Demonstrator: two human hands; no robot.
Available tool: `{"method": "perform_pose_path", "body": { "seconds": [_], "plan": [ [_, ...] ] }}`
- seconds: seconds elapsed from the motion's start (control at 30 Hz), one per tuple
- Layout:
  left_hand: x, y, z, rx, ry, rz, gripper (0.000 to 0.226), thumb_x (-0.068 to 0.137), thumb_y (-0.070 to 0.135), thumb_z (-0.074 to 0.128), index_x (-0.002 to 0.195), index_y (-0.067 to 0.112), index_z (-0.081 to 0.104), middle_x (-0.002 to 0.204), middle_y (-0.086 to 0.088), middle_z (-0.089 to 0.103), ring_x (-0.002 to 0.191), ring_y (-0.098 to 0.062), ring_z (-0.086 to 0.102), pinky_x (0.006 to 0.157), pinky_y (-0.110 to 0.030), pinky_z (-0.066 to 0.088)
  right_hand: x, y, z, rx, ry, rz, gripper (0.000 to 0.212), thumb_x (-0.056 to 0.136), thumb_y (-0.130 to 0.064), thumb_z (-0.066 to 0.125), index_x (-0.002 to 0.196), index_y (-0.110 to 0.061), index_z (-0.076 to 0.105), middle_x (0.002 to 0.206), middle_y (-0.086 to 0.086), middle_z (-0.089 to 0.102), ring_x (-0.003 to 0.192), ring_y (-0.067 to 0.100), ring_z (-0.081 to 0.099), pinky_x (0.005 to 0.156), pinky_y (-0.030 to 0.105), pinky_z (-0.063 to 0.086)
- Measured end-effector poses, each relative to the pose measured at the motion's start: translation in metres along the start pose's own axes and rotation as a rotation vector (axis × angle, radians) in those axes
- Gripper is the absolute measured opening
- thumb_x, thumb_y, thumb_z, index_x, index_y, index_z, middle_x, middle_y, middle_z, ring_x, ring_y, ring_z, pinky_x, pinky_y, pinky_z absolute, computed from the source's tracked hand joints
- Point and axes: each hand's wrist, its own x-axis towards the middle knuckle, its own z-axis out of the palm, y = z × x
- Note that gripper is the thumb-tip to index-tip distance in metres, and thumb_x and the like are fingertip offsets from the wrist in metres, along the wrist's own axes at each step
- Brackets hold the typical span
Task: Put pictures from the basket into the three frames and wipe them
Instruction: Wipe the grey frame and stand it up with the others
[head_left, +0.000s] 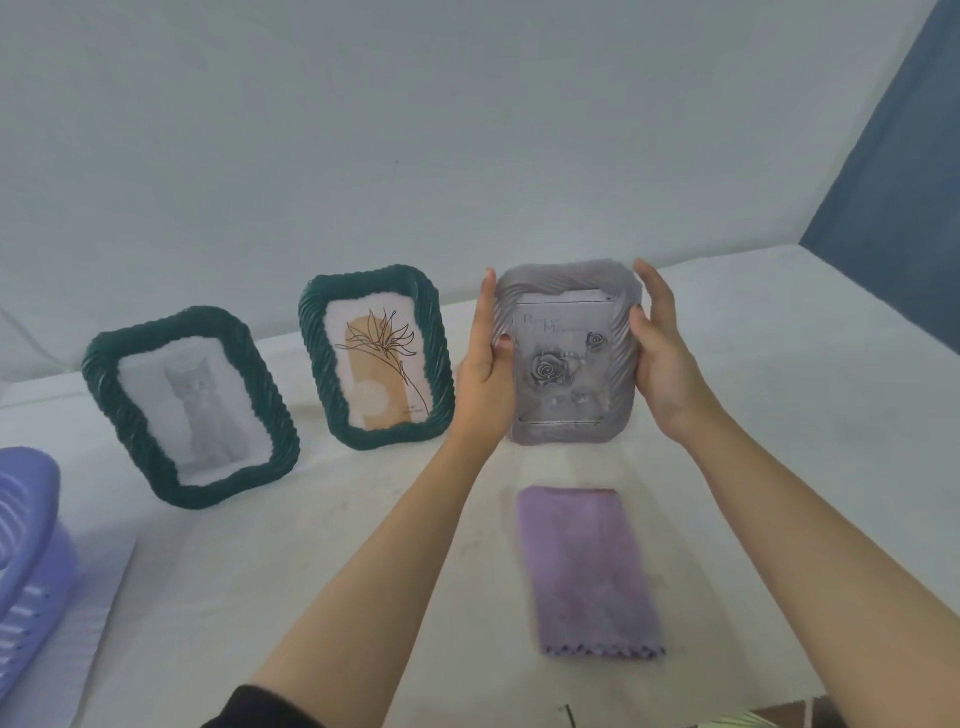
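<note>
I hold a grey ribbed frame (567, 353) with a rose picture upright just above the table, at the right of the row. My left hand (485, 358) grips its left edge and my right hand (662, 353) grips its right edge. Two dark green frames stand to the left: one with a grey cat picture (192, 405), one with a line-drawn flower picture (376, 358). A folded purple cloth (587, 571) lies flat on the table below the grey frame. The lilac basket (26, 545) sits at the left edge, partly cut off.
A white table (311, 545) runs up to a pale wall. A white sheet (88, 623) lies beside the basket. A blue wall panel (893, 156) stands at the far right, past the table's right edge.
</note>
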Motion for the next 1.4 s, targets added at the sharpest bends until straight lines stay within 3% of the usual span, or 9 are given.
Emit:
{"method": "perform_pose_path", "body": {
  "seconds": [0.2, 0.27, 0.37, 0.57, 0.67, 0.73, 0.83, 1.23, 1.4],
  "plan": [
    [0.012, -0.015, 0.0, 0.091, 0.005, -0.068, 0.061, 0.096, -0.003, 0.026, 0.145, 0.032, 0.016, 0.081, 0.057, 0.043, 0.074, 0.03, 0.041, 0.072, -0.003, 0.036, 0.007, 0.011, -0.006, -0.017, 0.014, -0.009, 0.042, 0.086, -0.034, 0.045, 0.123, -0.054, 0.039, 0.148, -0.008, 0.035, 0.133, 0.015, 0.039, 0.107, 0.039, 0.035],
    [0.01, -0.015, -0.001, 0.076, 0.027, -0.061, 0.06, 0.096, -0.003, 0.027, 0.145, 0.03, 0.015, 0.108, 0.054, 0.04, 0.088, 0.031, 0.042, 0.082, -0.002, 0.036, 0.001, 0.013, -0.006, -0.049, 0.036, -0.007, 0.044, 0.087, -0.034, 0.044, 0.124, -0.056, 0.037, 0.147, -0.007, 0.036, 0.13, 0.019, 0.043, 0.098, 0.035, 0.042],
    [0.003, -0.019, -0.006, 0.027, 0.05, -0.06, 0.065, 0.093, 0.006, 0.032, 0.138, 0.052, 0.02, 0.137, 0.004, 0.047, 0.12, -0.007, 0.048, 0.106, -0.033, 0.037, -0.011, 0.018, -0.006, -0.13, 0.07, -0.051, 0.049, 0.091, -0.026, 0.042, 0.124, -0.062, 0.033, 0.147, -0.013, 0.034, 0.124, 0.017, 0.048, 0.1, 0.037, 0.042],
    [-0.019, -0.036, -0.012, 0.091, -0.008, -0.103, 0.079, 0.09, -0.005, 0.035, 0.134, 0.06, 0.02, 0.108, -0.008, 0.06, 0.074, -0.03, 0.046, 0.07, -0.034, 0.047, -0.021, 0.024, -0.006, -0.188, 0.09, -0.034, 0.055, 0.098, -0.01, 0.037, 0.127, -0.056, 0.031, 0.116, 0.001, 0.058, 0.083, 0.007, 0.056, 0.083, 0.024, 0.043],
    [-0.013, -0.035, -0.011, 0.116, 0.017, -0.11, 0.082, 0.088, -0.007, 0.035, 0.13, 0.062, 0.02, 0.102, -0.008, 0.059, 0.071, -0.023, 0.046, 0.067, -0.032, 0.046, -0.015, 0.022, -0.006, -0.2, 0.082, -0.033, 0.055, 0.099, -0.008, 0.034, 0.133, -0.05, 0.027, 0.106, -0.009, 0.06, 0.086, 0.018, 0.056, 0.086, 0.024, 0.044],
    [-0.009, -0.032, -0.009, 0.136, 0.033, -0.099, 0.081, 0.088, -0.008, 0.034, 0.13, 0.06, 0.02, 0.1, -0.013, 0.058, 0.07, -0.018, 0.044, 0.066, -0.028, 0.044, -0.01, 0.02, -0.007, -0.187, 0.066, -0.028, 0.054, 0.099, -0.008, 0.034, 0.135, -0.048, 0.026, 0.126, -0.021, 0.053, 0.097, -0.001, 0.059, 0.089, 0.02, 0.046],
    [-0.006, -0.031, -0.009, 0.173, 0.047, -0.098, 0.079, 0.088, -0.007, 0.033, 0.131, 0.058, 0.017, 0.101, -0.015, 0.057, 0.074, -0.014, 0.045, 0.067, -0.024, 0.045, -0.005, 0.02, -0.01, -0.115, 0.033, -0.004, 0.048, 0.098, -0.017, 0.039, 0.129, -0.053, 0.032, 0.144, -0.013, 0.04, 0.121, 0.007, 0.05, 0.098, 0.034, 0.044],
    [-0.014, -0.03, -0.011, 0.197, 0.071, -0.135, 0.078, 0.089, -0.006, 0.033, 0.129, 0.059, 0.015, 0.102, -0.006, 0.058, 0.073, -0.011, 0.046, 0.065, -0.018, 0.045, 0.011, 0.017, -0.001, 0.091, -0.036, 0.082, 0.043, 0.1, -0.041, 0.015, 0.142, -0.037, 0.027, 0.143, -0.009, 0.043, 0.125, 0.007, 0.048, 0.107, 0.04, 0.038],
    [-0.013, -0.028, -0.007, 0.199, 0.083, -0.166, 0.077, 0.09, -0.005, 0.032, 0.132, 0.057, 0.012, 0.093, -0.011, 0.056, 0.073, -0.015, 0.045, 0.062, -0.013, 0.042, 0.011, 0.013, -0.001, 0.041, -0.029, 0.045, 0.045, 0.087, -0.064, 0.036, 0.13, -0.051, 0.032, 0.148, -0.011, 0.035, 0.131, 0.012, 0.042, 0.11, 0.044, 0.033]
  ]
}}
